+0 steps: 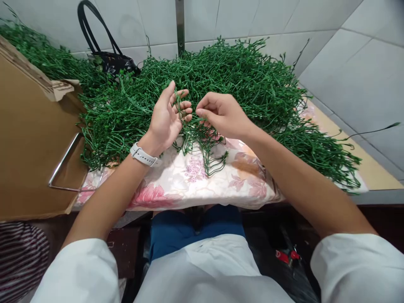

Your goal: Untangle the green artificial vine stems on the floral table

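Note:
A big heap of thin green stems with small knobbed tips lies across the table in front of me; they look like artificial plant stems. My left hand, with a white watch band at its wrist, is turned palm up near the heap's front edge. Its fingers curl loosely around a few green stems. Just to the right, my right hand is closed in a pinch, thumb against fingertips; what it grips, if anything, is hidden. Below both hands, a small loose bunch of stems trails over the flowered cloth.
A cardboard box stands at the left, with a bent metal wire frame by its side. Behind the heap are a black handbag and a tiled wall. More stems spread toward the table's right edge.

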The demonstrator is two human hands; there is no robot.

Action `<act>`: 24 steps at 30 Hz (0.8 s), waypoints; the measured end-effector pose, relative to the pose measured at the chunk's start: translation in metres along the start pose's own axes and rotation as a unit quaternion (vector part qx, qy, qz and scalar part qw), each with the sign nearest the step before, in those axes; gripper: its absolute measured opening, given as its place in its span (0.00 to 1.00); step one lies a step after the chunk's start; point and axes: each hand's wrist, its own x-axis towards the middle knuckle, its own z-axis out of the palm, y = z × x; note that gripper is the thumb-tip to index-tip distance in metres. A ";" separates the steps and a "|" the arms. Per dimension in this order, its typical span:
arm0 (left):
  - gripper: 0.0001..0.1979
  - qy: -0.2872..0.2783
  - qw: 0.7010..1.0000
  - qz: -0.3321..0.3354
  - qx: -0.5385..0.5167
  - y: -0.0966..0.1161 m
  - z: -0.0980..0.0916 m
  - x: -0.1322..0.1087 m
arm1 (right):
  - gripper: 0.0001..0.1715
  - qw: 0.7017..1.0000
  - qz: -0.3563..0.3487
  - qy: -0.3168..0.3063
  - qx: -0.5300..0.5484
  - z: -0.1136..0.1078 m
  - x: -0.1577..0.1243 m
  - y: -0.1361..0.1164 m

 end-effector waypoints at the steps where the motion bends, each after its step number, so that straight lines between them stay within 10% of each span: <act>1: 0.15 0.000 1.000 -0.001 -0.010 0.000 0.002 -0.002 | 0.27 1.000 0.002 0.018 0.018 -0.001 0.001 0.003; 14: 0.23 -0.100 0.992 -0.027 0.066 0.000 0.009 -0.014 | 0.32 0.973 -0.050 0.214 0.073 -0.020 0.004 0.000; 20: 0.38 -0.169 0.980 0.081 0.065 -0.017 0.000 -0.006 | 0.30 0.963 -0.092 0.213 0.137 -0.014 0.005 -0.002; 24: 0.26 -0.126 0.968 0.163 0.143 -0.025 -0.008 0.006 | 0.25 0.959 -0.076 0.229 0.146 -0.018 0.001 -0.012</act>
